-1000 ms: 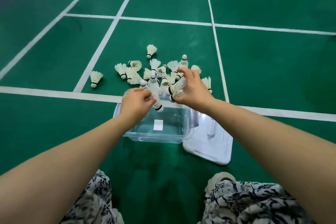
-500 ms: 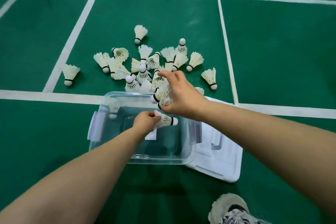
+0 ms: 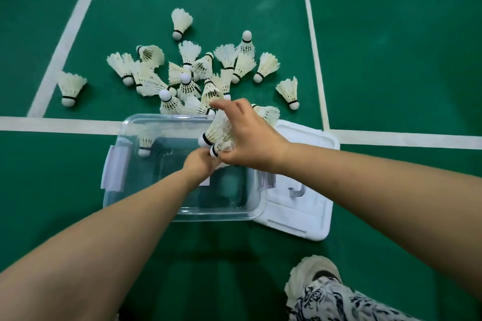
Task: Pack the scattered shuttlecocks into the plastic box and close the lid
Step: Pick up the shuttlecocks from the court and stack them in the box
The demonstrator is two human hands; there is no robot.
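A clear plastic box stands open on the green court floor, with one shuttlecock lying in its far left corner. Its white lid lies flat against the box's right side. A pile of white feather shuttlecocks is spread on the floor just beyond the box. My right hand hovers over the box's far right part, closed on a bunch of shuttlecocks with their corks pointing left. My left hand is inside the box right under it, fingers closed on a shuttlecock that the right hand mostly hides.
Single shuttlecocks lie apart at the far left and at the right. White court lines cross the floor behind the box. My shoe and patterned trouser leg are at the bottom right.
My right hand lifted a bunch from the pile and brought it back over the box. My left hand went down into the box with one shuttlecock. The view tilted down and closer.
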